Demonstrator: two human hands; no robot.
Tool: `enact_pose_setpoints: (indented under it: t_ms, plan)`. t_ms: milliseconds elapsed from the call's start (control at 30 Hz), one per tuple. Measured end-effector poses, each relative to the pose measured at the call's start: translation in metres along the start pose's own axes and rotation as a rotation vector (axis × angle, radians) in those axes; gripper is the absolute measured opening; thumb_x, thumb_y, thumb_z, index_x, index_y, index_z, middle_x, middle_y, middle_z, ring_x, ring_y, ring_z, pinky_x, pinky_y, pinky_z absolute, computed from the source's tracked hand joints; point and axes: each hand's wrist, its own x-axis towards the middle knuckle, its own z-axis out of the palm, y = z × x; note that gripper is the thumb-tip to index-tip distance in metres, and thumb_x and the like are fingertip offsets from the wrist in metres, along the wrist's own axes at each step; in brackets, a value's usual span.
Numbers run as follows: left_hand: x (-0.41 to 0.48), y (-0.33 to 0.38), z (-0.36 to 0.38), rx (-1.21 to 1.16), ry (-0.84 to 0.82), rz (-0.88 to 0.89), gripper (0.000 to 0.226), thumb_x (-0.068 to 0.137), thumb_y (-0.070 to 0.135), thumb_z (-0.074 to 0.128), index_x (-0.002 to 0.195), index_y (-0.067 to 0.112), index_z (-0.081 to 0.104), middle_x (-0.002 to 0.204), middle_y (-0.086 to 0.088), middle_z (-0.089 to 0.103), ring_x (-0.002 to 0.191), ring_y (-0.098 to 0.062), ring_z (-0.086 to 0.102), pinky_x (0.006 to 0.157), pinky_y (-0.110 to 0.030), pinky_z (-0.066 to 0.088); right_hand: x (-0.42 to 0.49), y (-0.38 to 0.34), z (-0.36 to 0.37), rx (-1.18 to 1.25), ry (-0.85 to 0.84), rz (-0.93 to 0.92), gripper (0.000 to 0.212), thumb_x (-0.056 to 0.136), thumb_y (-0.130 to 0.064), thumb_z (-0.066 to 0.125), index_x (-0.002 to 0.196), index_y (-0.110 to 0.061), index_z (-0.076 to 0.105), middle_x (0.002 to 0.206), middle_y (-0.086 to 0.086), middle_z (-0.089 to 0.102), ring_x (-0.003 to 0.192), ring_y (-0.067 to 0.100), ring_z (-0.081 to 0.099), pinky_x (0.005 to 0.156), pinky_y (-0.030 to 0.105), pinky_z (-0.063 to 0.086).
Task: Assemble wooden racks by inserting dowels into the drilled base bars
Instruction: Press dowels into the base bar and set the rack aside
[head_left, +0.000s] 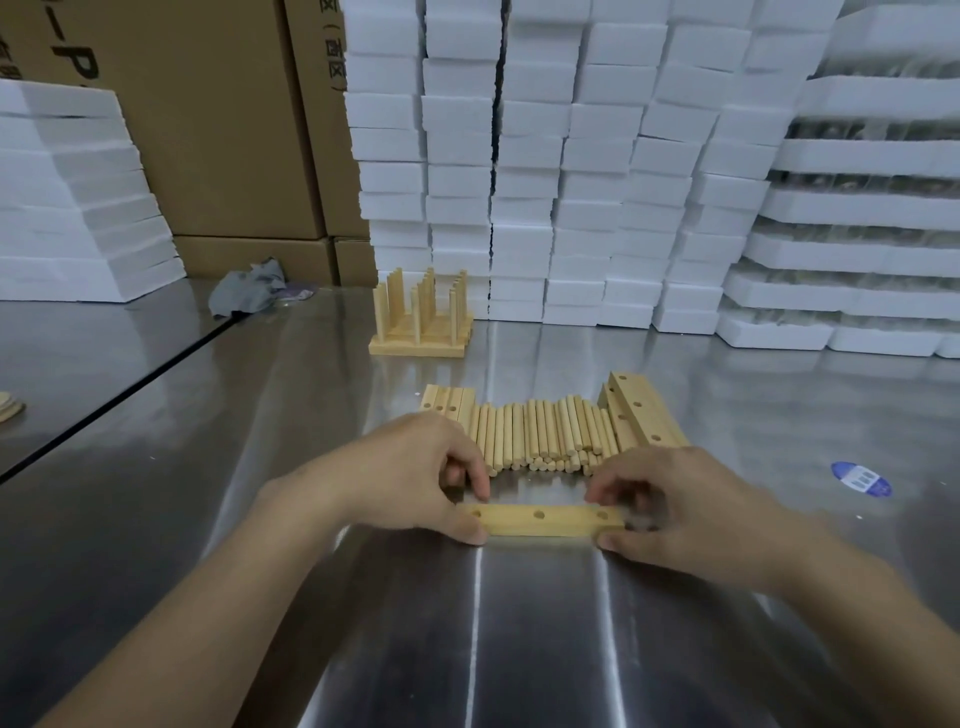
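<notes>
A light wooden base bar (550, 521) with three drilled holes lies flat on the steel table in front of me. My left hand (410, 478) pinches its left end between thumb and fingers. My right hand (680, 509) pinches its right end the same way. Behind the bar lies a row of loose dowels (545, 434). More drilled bars are stacked at the left (449, 400) and right (636, 410) of the dowels. Finished racks (421, 317) with upright dowels stand farther back.
The steel table (260, 415) has a dark seam running diagonally at the left. White foam boxes (571, 182) are stacked along the back and right, cardboard cartons (218, 130) at the back left. A crumpled grey cloth (249, 286) and a blue sticker (860, 478) lie on the table.
</notes>
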Motion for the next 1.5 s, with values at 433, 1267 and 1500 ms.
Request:
enact_pose_setpoints:
  t_ms: [433,1267,1500]
  plan:
    - [0.016,-0.014,0.02,0.234,0.397,0.084,0.062,0.091,0.071,0.065,0.145,0.043,0.06,0.144,0.023,0.059,0.136,-0.002,0.048,0.111,-0.035,0.038,-0.001,-0.01,0.013,-0.091,0.063,-0.087,0.034,0.09,-0.059,0.07,0.12,-0.043,0.069,0.106,-0.029,0.059,0.099,-0.012,0.054,0.085,0.014,0.043]
    - [0.004,0.005,-0.005,0.132,0.819,0.118,0.018,0.105,0.043,0.064,0.107,0.034,0.079,0.096,0.022,0.07,0.093,0.0,0.062,0.081,-0.036,0.053,0.003,-0.012,0.023,-0.117,0.192,-0.081,0.026,0.092,-0.057,0.063,0.105,-0.037,0.073,0.093,-0.024,0.063,0.088,-0.008,0.055,0.072,0.02,0.042]
    - [0.006,0.014,-0.006,-0.23,0.664,0.14,0.022,0.109,0.031,0.06,0.111,0.024,0.081,0.102,0.015,0.075,0.099,0.001,0.064,0.085,-0.018,0.044,0.003,-0.019,0.024,-0.034,0.355,-0.01,0.029,0.091,-0.06,0.062,0.111,-0.04,0.069,0.089,-0.026,0.066,0.073,0.003,0.06,0.07,0.032,0.051]
